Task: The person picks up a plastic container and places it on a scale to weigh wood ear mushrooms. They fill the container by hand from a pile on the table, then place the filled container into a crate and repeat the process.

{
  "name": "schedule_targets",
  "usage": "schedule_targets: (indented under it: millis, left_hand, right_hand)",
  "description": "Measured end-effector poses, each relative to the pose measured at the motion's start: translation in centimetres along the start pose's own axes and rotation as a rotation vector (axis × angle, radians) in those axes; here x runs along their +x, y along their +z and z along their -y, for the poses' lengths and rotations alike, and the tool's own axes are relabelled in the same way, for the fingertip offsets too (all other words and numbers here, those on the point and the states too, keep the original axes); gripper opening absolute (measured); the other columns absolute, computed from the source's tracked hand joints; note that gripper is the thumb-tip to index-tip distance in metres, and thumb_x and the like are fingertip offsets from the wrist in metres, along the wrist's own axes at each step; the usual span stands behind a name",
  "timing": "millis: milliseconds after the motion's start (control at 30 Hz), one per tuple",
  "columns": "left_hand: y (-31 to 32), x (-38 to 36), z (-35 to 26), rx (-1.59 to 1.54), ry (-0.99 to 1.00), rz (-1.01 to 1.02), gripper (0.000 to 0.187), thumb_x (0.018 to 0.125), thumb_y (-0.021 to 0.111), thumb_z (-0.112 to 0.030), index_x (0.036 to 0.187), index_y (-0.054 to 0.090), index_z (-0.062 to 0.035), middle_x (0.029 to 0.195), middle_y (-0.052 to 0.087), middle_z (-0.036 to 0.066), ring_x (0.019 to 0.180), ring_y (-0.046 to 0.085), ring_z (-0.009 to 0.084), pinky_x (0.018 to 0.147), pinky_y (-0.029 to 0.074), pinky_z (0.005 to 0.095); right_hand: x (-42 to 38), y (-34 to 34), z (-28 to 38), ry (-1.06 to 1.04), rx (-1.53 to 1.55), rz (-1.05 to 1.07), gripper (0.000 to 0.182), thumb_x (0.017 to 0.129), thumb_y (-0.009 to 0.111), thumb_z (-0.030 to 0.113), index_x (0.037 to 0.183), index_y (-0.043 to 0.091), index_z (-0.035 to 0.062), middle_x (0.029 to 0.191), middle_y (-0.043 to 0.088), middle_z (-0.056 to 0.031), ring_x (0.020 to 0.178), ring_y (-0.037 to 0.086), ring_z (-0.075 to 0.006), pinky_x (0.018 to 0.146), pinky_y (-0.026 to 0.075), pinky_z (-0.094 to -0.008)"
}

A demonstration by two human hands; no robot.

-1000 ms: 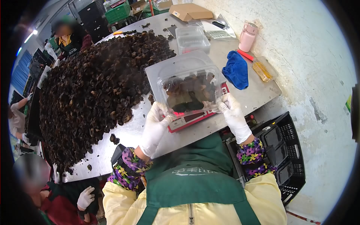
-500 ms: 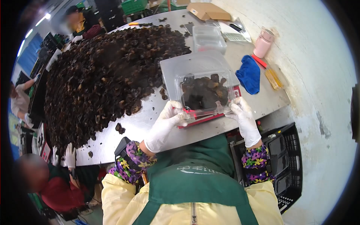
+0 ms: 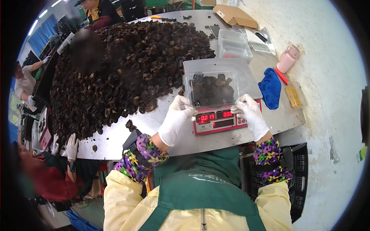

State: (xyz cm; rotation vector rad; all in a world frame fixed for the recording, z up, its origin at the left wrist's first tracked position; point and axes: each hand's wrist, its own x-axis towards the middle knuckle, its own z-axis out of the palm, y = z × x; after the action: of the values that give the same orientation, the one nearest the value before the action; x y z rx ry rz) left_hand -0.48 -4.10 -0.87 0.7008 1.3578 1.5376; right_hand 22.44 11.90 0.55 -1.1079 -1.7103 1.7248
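Between my gloved hands is a clear plastic clamshell box with dark brown, mushroom-like pieces inside. My left hand pinches its near left corner. At the near right corner, my right hand grips the rim with thumb and fingers. The box is over the grey plate of a red digital scale. Lit red digits on the scale's display read -0.019 on the left and 0.00 beside it.
A large heap of dark pieces covers the table's left. Stacked clear boxes, a blue cloth, a pink bottle and a cardboard box lie along the right. Co-workers stand at the left; a black crate is below the table edge.
My hands have moved the box away from me over the scale, uncovering its lit display. The whole view has shifted slightly too.
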Motion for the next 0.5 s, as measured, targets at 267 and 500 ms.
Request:
schedule_targets:
  millis: [267, 500]
  left_hand:
    - [-0.1, 0.9, -0.4, -0.083, -0.092, 0.023, 0.018, 0.087, 0.063, 0.001, 0.100, 0.055, -0.0085, 0.088, 0.069, 0.007, 0.072, 0.060, 0.0113, 0.064, 0.046, 0.0220]
    - [-0.3, 0.8, 0.0, -0.191, -0.185, 0.022, 0.018, 0.087, 0.066, -0.003, 0.099, 0.056, -0.0112, 0.086, 0.068, 0.006, 0.071, 0.058, 0.0098, 0.065, 0.046, 0.0214]
  right_hand:
    - [0.4, -1.0, -0.5, 0.099, 0.133, 0.035, 0.010, 0.100, 0.056, 0.020, 0.101, 0.058, 0.0110, 0.092, 0.070, -0.0071, 0.080, 0.069, -0.0156, 0.069, 0.053, -0.0278]
    - [0.3, -1.7, -0.6, 0.188, 0.335, 0.114, 0.014, 0.099, 0.058, 0.025, 0.105, 0.058, 0.0116, 0.098, 0.069, -0.0072, 0.087, 0.068, -0.0166, 0.076, 0.055, -0.0312]
